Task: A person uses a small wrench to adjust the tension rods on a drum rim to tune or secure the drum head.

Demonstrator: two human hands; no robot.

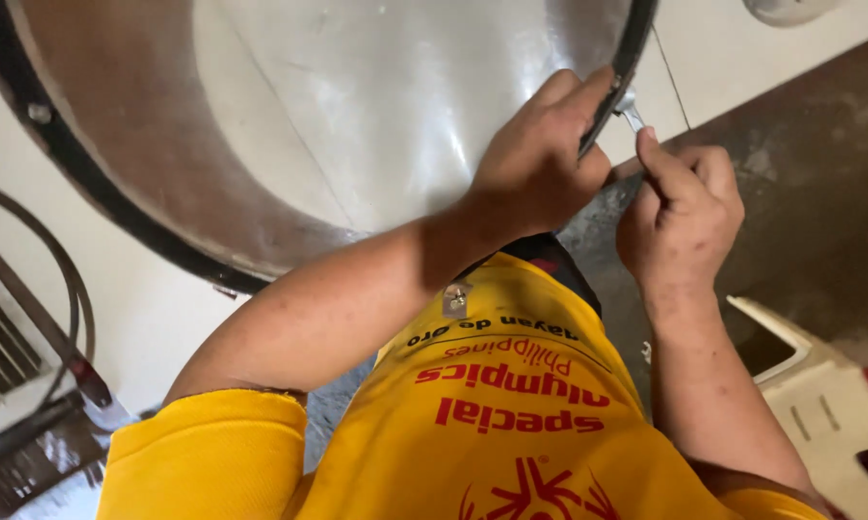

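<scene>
Left hand [540, 159] is closed over the dark rim [619, 72] of the large metal drum [357, 106]; right hand [680, 217], just beside it, pinches a small metal tool [632, 114] whose long axis points up at that rim.

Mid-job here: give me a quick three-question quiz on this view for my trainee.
1. True or false: the left hand grips the black rim of the large drum.
2. What does the right hand hold? A) a small metal wrench B) a paintbrush C) a cloth
3. Where does the wrench meet the drum?

Key
1. True.
2. A.
3. At the rim's edge, right beside the left hand's fingertips.
</scene>
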